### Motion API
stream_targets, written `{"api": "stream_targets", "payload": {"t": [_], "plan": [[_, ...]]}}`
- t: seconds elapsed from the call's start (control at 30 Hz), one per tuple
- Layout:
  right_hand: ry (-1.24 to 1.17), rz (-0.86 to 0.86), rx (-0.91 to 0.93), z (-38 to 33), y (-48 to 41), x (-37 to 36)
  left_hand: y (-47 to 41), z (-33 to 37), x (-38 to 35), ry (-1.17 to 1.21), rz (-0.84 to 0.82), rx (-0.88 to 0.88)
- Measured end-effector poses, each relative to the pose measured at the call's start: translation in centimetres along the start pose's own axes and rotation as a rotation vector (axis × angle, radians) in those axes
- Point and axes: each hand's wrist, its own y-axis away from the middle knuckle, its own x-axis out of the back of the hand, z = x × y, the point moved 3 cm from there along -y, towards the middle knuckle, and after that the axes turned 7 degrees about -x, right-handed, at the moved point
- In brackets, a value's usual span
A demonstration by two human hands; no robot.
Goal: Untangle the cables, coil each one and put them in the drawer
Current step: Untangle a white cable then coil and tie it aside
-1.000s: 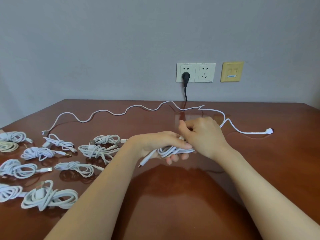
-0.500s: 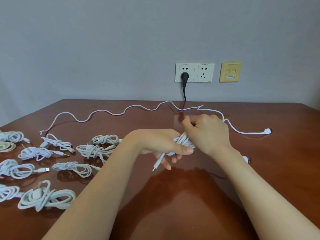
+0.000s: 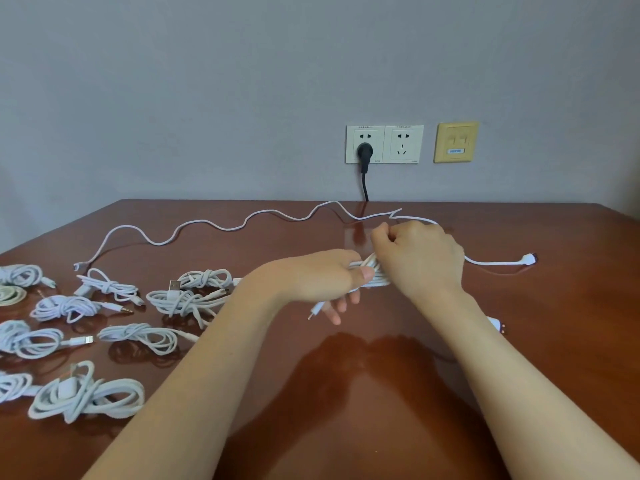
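Cable bundle (image 3: 372,275) clamped in our left grip (image 3: 329,278); right grip (image 3: 415,258) pinches its tail above, wrapping to bind loops.

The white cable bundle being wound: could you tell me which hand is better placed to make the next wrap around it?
Probably the right hand: it sits above the bundle, pinching its upper part. The left hand has its grip closed around the coils, holding them steady.
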Motion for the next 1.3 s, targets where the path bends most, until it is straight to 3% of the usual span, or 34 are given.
{"api": "stream_targets", "payload": {"t": [0.2,0.43,0.57,0.77,0.87,1.13,1.3], "plan": [[-0.048,-0.039,-0.020,1.1,-0.2,-0.9,-0.6,-0.2,-0.4,-0.260,0.081,-0.025],[-0.491,-0.318,0.055,2.4,-1.0,-1.8,-0.8,-1.8,0.8,-0.179,0.116,0.000],[-0.447,-0.487,0.051,3.0,-1.1,-1.6,-0.6,-2.6,2.1,-0.175,0.171,0.044],[-0.580,-0.420,0.141,2.8,-1.5,-0.3,-0.3,-2.3,1.2,-0.224,0.058,0.039],[-0.647,-0.383,0.126,2.8,-1.7,0.0,-0.3,-1.3,0.3,-0.147,-0.032,-0.017],[-0.800,-0.506,0.165,2.0,-1.6,-0.2,0.4,0.2,-1.1,0.034,-0.235,-0.051],[-0.946,-0.621,0.015,2.7,-2.2,-1.7,0.6,1.1,-0.9,0.246,-0.164,-0.192]]}}
